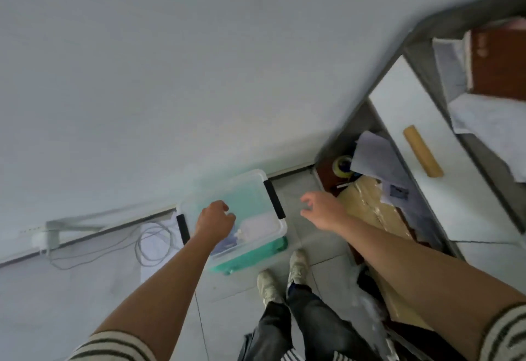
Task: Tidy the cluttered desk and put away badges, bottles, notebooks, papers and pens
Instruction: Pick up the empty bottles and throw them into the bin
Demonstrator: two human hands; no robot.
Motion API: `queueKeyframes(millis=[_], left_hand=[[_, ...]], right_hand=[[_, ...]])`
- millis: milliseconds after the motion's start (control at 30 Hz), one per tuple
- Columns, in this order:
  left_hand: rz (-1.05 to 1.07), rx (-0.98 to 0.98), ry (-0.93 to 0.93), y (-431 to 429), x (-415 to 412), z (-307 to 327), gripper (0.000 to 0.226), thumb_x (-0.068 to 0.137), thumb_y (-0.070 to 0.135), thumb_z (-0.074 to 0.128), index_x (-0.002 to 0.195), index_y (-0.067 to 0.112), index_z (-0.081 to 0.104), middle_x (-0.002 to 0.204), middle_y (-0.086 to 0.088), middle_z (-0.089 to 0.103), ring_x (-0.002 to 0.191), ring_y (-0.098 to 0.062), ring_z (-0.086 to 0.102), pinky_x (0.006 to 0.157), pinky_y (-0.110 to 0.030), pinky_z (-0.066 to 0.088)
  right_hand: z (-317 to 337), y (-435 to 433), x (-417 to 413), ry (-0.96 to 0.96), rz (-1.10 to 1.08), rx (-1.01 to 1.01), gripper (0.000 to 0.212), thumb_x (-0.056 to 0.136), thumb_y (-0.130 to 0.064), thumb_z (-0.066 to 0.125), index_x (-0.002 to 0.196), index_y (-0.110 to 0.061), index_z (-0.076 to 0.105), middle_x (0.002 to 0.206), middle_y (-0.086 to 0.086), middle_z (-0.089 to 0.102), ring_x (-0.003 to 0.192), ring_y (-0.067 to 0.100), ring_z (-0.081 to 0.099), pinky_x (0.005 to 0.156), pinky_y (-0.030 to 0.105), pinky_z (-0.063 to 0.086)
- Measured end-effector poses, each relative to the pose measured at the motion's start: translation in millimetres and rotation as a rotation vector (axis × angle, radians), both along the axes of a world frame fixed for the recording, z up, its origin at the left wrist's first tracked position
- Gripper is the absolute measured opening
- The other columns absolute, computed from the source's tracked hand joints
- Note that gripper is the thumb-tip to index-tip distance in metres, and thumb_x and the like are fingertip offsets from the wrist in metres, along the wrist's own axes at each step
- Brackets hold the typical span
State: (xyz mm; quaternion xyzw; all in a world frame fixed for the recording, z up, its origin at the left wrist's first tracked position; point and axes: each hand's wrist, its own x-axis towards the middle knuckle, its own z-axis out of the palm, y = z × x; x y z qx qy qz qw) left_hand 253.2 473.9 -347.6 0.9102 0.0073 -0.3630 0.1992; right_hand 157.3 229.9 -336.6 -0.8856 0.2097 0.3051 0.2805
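Our left grip [215, 219] hangs at seven o'clock over the clear box [281, 229], fingers curled under so that we cannot tell whether they hold anything; our right grip [318, 208], at five o'clock, is released, fingers loosely spread above the floor [296, 218] between box and drawer [327, 178], apart from both. A pale wall [199, 47] fills our view from nine to one o'clock, and the grey tiled floor lies below it. At two o'clock the table [418, 47] carries a brown book [501, 67] and loose white papers [484, 116]. Under its edge sits a white panel [398, 104] with a wooden handle [423, 151], and at four o'clock the open drawer holds further sheets [370, 153], a tan parcel [367, 204] under clear film and a roll of tape [343, 165]. The box, with black latches and a teal base, stands on the floor by the wall, pale things inside. A grey cable [153, 241] coils at eight o'clock.
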Motion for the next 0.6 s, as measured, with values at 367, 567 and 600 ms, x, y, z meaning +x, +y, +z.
queueKeyframes(millis=[367, 567, 600], left_hand=[[-0.464, -0.155, -0.227, -167.3, 3.6, 124.7, 0.029, 0.091, 0.027, 0.057, 0.116, 0.013, 0.062, 0.123, -0.011, 0.06, 0.11, -0.028, 0.057, 0.089, -0.029, 0.042], [-0.646, -0.273, -0.339, -289.5, -36.2, 177.5, 0.025, 0.092, 0.028, 0.057, 0.112, 0.013, 0.063, 0.119, -0.008, 0.062, 0.105, -0.026, 0.059, 0.087, -0.03, 0.043], [-0.668, -0.3, -0.342, -312.3, -47.9, 186.1, 0.024, 0.092, 0.027, 0.057, 0.11, 0.013, 0.063, 0.116, -0.008, 0.063, 0.102, -0.026, 0.06, 0.086, -0.03, 0.045]], right_hand=[[148.0, -108.2, -93.5, -0.314, -0.27, -0.18, 0.035, 0.096, -0.029, 0.054, 0.129, -0.018, 0.059, 0.115, 0.002, 0.064, 0.1, 0.017, 0.059, 0.087, 0.031, 0.046], [200.4, -187.3, -174.4, -0.441, -0.435, -0.273, 0.031, 0.097, -0.031, 0.054, 0.123, -0.017, 0.061, 0.119, -0.001, 0.064, 0.106, 0.018, 0.062, 0.088, 0.031, 0.049], [206.2, -202.2, -191.7, -0.462, -0.468, -0.284, 0.031, 0.097, -0.031, 0.054, 0.125, -0.02, 0.06, 0.121, -0.003, 0.063, 0.106, 0.016, 0.061, 0.089, 0.03, 0.048]])
